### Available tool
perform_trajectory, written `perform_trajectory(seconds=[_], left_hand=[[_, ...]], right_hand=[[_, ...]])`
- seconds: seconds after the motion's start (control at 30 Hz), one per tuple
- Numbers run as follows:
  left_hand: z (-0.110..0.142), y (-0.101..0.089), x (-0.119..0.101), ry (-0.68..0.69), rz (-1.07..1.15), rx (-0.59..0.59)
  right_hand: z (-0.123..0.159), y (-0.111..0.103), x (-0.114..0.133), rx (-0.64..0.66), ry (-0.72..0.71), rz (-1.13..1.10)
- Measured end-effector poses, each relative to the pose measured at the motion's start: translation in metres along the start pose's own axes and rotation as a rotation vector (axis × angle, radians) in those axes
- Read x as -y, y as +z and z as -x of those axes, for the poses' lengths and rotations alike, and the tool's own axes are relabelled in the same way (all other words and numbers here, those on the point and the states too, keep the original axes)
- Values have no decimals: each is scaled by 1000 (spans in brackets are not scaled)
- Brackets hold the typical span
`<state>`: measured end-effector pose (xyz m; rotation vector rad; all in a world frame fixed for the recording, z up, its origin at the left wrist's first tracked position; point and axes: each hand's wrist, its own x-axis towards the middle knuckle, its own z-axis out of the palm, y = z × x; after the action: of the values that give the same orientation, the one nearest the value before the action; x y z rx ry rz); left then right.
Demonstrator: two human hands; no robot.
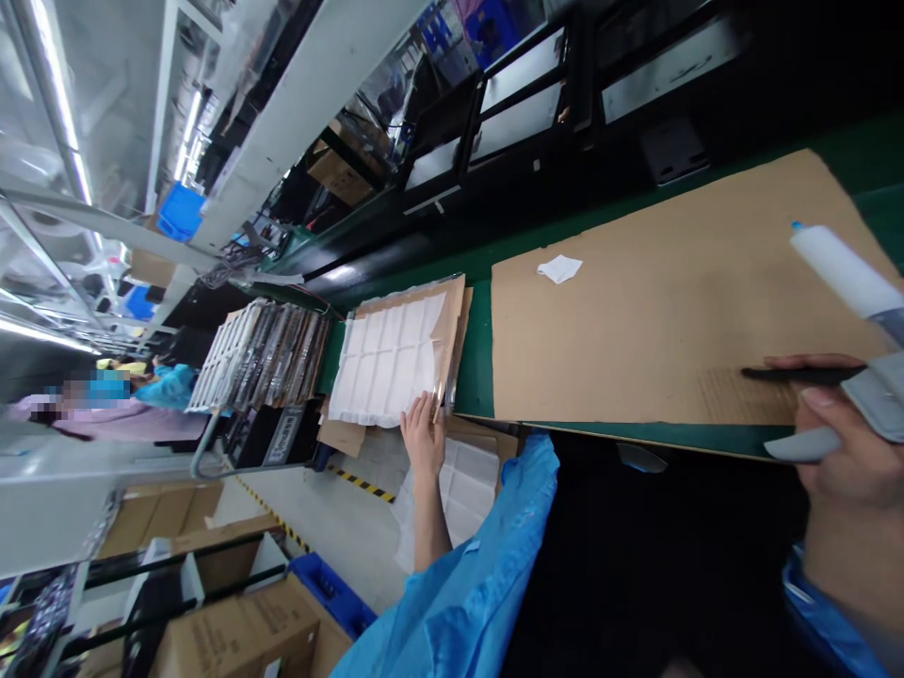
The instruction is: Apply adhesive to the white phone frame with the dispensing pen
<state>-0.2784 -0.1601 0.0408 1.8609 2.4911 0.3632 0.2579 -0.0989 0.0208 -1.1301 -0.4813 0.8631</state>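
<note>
My left hand [424, 438] reaches out to the near edge of a flat pack [388, 358], a white gridded sheet on brown cardboard with shiny clear film. Its fingers lie stretched over the corner; whether the thumb goes under the edge cannot be made out. My right hand [844, 438] is closed around a grey gun-shaped tool [879, 391] with a white cylinder [844, 273] tipped in blue. A thin black stick-like piece [801, 374] sticks out by my index finger. Below the tool lies a large brown cardboard sheet [621, 330] with a small white scrap [560, 269] on it.
The green bench [482, 348] runs under the cardboard. Upright gridded packs [261, 353] stand in a row beyond. Black-framed panels [519, 104] line the back. More white sheets [466, 485] lie below the bench edge. Cartons [240, 631] and a blue pallet [331, 593] are lower left. People sit farther off.
</note>
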Motion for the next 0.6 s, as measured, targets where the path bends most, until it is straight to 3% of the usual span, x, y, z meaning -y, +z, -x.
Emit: perform_trajectory(seconds=[0.17,0.27,0.33,0.47,0.6], left_hand=[[15,-3,2,3,-16,-26],[42,0,13,-47,-47,-71],[65,7,22,-152,-20,-122],[104,35,24,-422,54,-197],[112,70,10,-480,119,-73]], right_hand=[[-1,1,-1,-3,18,-34],[-1,1,-1,-13,20,-39],[-1,2,0,-33,26,-44],[-3,2,3,-37,9,-63],[-8,1,6,1,36,-58]])
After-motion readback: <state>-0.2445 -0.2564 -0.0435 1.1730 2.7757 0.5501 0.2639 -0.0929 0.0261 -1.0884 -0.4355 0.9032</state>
